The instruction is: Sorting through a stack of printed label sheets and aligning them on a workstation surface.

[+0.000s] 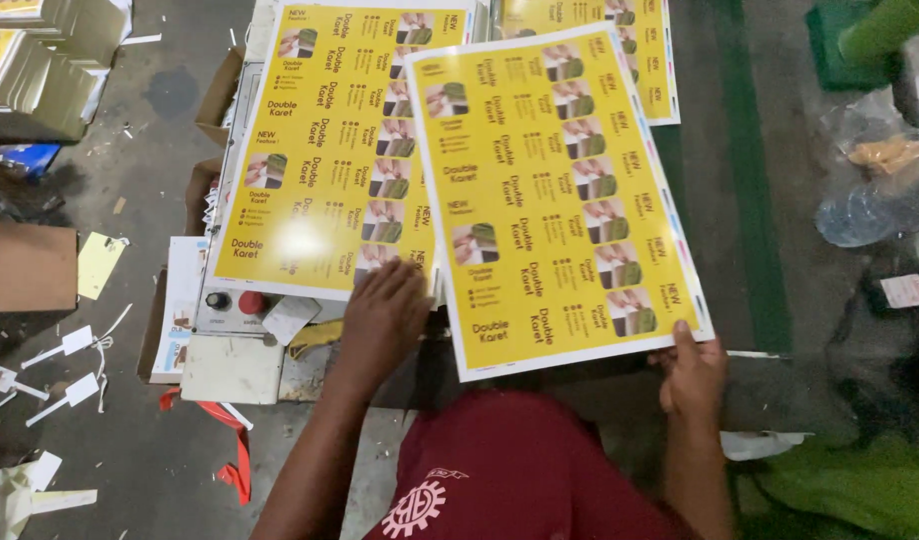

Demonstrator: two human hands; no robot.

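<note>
My right hand point(692, 375) pinches the near right corner of a large yellow printed sheet point(555, 190), which is tilted and lifted over the work surface. My left hand point(380, 315) rests flat, fingers spread, at the near edge of a second yellow printed sheet point(325, 150) that lies on a stack to the left, right beside the lifted sheet's left edge. A third yellow sheet point(655, 60) shows at the back, partly covered. Both sheets carry rows of small pictures and dark lettering inside white margins.
A small panel with a black knob point(218, 299) and a red button point(251, 301) sits below the left sheet. Stacked folded cartons point(50, 60) stand at the top left. Paper scraps point(65, 345) and red strips point(235, 455) litter the grey floor. Plastic bags point(875, 190) lie at the right.
</note>
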